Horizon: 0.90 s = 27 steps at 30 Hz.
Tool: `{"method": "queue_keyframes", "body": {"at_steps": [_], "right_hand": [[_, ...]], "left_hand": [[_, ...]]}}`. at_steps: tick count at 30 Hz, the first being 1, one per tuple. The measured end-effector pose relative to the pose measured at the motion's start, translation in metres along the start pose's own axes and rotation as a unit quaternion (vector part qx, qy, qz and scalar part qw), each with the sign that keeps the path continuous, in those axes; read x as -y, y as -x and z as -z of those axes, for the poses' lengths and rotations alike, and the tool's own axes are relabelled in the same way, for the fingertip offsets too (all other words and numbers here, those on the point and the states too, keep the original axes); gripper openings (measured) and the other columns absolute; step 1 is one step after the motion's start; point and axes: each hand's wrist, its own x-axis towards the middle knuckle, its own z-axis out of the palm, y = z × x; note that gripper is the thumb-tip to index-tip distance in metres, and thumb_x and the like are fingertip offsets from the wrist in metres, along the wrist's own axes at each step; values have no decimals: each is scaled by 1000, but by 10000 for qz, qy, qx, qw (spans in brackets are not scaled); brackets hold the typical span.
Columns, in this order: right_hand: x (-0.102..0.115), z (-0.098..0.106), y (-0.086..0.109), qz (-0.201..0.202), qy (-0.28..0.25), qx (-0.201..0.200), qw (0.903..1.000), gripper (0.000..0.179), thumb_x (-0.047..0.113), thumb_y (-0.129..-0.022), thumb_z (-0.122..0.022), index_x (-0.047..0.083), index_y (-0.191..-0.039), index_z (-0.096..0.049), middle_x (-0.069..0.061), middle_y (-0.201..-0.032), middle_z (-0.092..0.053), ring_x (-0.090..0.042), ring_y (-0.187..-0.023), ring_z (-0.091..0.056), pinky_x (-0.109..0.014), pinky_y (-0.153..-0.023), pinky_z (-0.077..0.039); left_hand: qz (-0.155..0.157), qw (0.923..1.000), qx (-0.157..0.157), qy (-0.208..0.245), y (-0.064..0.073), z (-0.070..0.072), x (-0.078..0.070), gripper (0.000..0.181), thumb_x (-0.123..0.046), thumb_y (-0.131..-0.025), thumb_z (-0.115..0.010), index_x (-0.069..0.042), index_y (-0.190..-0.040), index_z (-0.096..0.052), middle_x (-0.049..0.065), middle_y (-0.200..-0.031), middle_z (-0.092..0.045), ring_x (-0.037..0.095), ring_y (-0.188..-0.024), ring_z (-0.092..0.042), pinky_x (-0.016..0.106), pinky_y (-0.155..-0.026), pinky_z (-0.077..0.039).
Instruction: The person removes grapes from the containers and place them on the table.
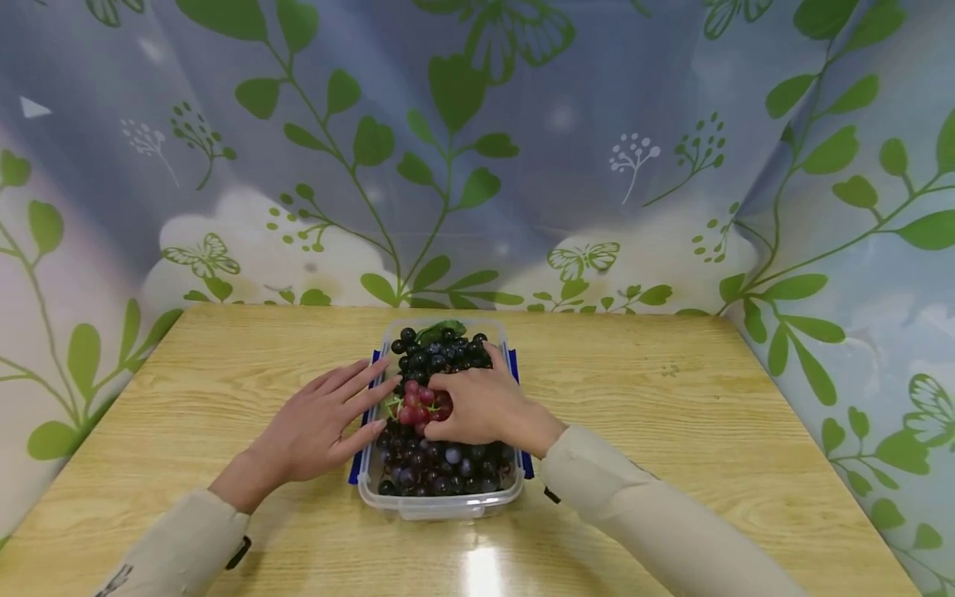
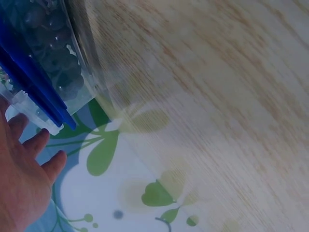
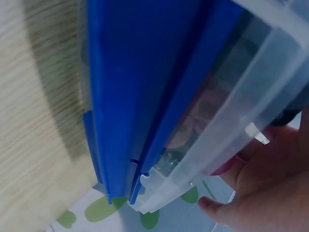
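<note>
A clear plastic container [image 1: 440, 504] with blue side latches [image 1: 366, 414] stands on the table, filled with grapes. Red grapes [image 1: 418, 406] lie in its middle, between dark grapes [image 1: 440, 356] at the far end and dark purple grapes [image 1: 440, 477] at the near end. Reaching in from the right, my right hand [image 1: 477, 406] grips the red grapes with curled thumb and fingers; its palm hides part of them. My left hand [image 1: 321, 423] has its fingers spread and fairly straight over the container's left rim, fingertips beside the red grapes. In the left wrist view that hand [image 2: 24, 179] is near a blue latch [image 2: 34, 72].
Under the container is a wood-grain table [image 1: 671, 431]. Behind it and along both sides hangs a cloth [image 1: 582, 149] printed with green leaves and butterflies. A green leaf [image 1: 440, 332] lies on the far dark grapes.
</note>
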Motion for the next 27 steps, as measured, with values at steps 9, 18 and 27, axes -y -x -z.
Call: {"method": "queue_keyframes", "body": {"at_steps": [9,18,27], "right_hand": [[-9,4,7,162,-446,-303,9984,48,52,-84,-61,26,-124,-62,15,-79,-64,-9,-82,-64,-59,-111,-8],[-19,17,9,140,-937,-843,9919,38,45,-85,-59,26,-117,-61,18,-80,-63,-5,-79,-62,-56,-111,-11],[-28,34,16,-112,-1552,-1239,9800,43,44,-86,-59,22,-123,-60,11,-95,-68,-14,-96,-63,-52,-112,-13]], "left_hand": [[-12,9998,-86,-155,0,-1,0,58,-47,-98,-44,-18,-148,-39,2,-157,-23,28,-138,-30,50,-107,-27],[27,9998,-78,-163,0,0,0,57,-48,-98,-44,-19,-148,-40,2,-157,-22,27,-138,-29,49,-109,-26],[-40,9997,-213,-94,0,-2,0,57,-47,-98,-44,-20,-149,-38,3,-156,-25,29,-135,-34,49,-107,-29]]}}
